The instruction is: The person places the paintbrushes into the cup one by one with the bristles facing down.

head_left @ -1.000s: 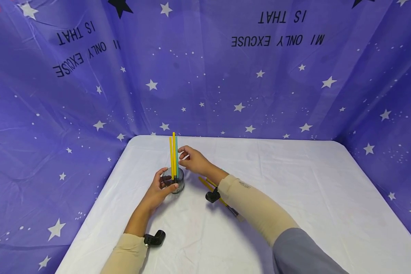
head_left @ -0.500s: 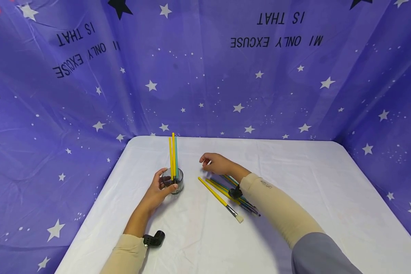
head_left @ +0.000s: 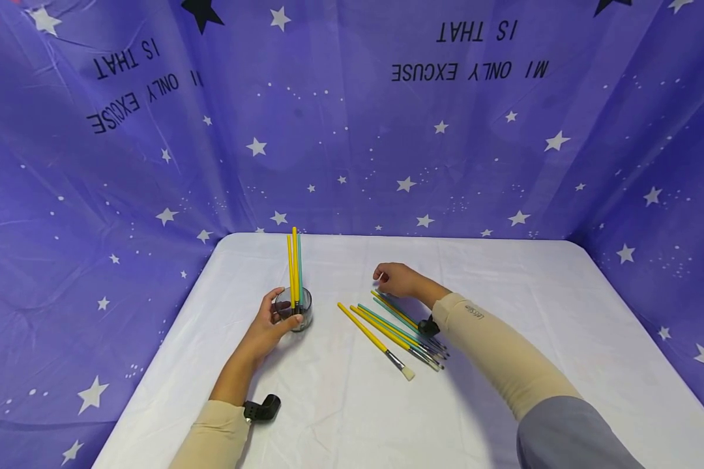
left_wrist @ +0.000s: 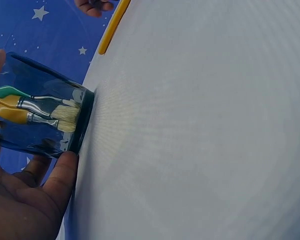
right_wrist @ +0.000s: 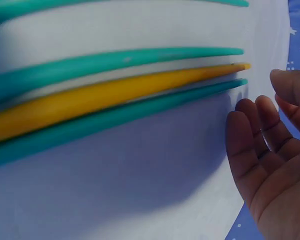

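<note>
Purple star-printed cloth hangs behind a white table [head_left: 504,312]. From the head camera, the left hand [head_left: 268,324] wraps around a glass cup [head_left: 294,309] with three brushes [head_left: 294,264] standing in it. The right hand [head_left: 400,280] hovers, fingers loosely curled, holding nothing, just beyond the handle tips of the loose brushes [head_left: 396,332] lying beside its wrist.

At the left wrist, fingers [left_wrist: 60,175] press the cup [left_wrist: 45,105]; bristles [left_wrist: 65,117] rest at its bottom, the handles cut off.

At the right wrist, relaxed fingers [right_wrist: 250,135] sit just past three handle tips [right_wrist: 242,67]; the bristle ends are out of frame.
</note>
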Available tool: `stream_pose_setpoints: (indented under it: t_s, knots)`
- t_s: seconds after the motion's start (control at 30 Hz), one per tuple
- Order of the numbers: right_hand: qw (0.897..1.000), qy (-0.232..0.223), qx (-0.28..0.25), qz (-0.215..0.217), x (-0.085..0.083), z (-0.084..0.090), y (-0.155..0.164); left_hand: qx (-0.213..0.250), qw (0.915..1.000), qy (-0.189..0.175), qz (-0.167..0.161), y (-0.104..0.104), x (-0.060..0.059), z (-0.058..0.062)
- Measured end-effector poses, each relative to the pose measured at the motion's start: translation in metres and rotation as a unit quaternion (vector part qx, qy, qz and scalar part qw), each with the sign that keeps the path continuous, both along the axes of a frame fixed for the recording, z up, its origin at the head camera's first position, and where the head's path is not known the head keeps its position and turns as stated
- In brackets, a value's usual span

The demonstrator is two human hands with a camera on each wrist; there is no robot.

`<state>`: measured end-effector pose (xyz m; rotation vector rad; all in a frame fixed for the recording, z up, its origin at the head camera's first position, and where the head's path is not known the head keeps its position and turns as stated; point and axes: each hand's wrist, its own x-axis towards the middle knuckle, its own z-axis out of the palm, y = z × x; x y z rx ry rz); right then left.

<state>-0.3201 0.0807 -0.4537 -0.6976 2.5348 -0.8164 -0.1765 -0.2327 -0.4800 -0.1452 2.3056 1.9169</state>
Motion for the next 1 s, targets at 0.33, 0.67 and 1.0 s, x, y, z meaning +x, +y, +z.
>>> stream_pose_setpoints:
  t_s: [0.33,0.67,1.0]
  knots:
    - [0.999,-0.043,0.017,0.004,0.000,-0.003,0.001,0.012,0.9999,-0.010,-0.004,0.000,-0.001,0.003]
    - [0.999,-0.016,0.045,0.006,-0.003,-0.010,-0.002,0.015,0.9998,-0.003,-0.010,0.009,0.014,0.032]
    - [0.999,-0.013,0.046,0.020,0.000,-0.005,-0.003,0.014,0.9997,-0.004,-0.018,0.009,0.014,0.034]
